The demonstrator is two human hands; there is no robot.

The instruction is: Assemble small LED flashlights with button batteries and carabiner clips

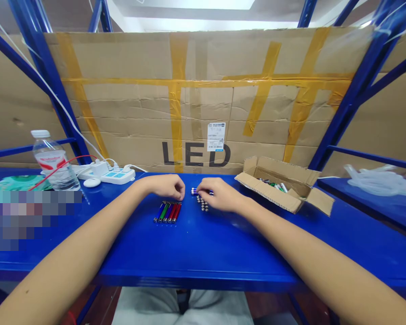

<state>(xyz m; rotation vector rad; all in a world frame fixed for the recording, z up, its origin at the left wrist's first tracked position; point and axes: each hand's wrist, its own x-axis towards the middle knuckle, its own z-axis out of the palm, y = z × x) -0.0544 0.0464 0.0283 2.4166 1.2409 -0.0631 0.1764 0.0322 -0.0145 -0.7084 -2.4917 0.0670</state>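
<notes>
Both my hands rest on a blue table (203,253). My left hand (167,186) is curled, its fingertips touching the far ends of a row of several slim coloured tubes (168,212) lying side by side. My right hand (218,193) is closed in a pinch on a small silvery-blue tube (195,191) held level just above the table. Several small dark cylindrical pieces (203,204) lie in a cluster right under that hand.
An open cardboard box (284,185) with more small parts stands at the right. A water bottle (54,161), a white power strip (117,174) and cables sit at the left. A taped cardboard wall marked LED backs the table. Clear plastic bags (380,180) lie far right.
</notes>
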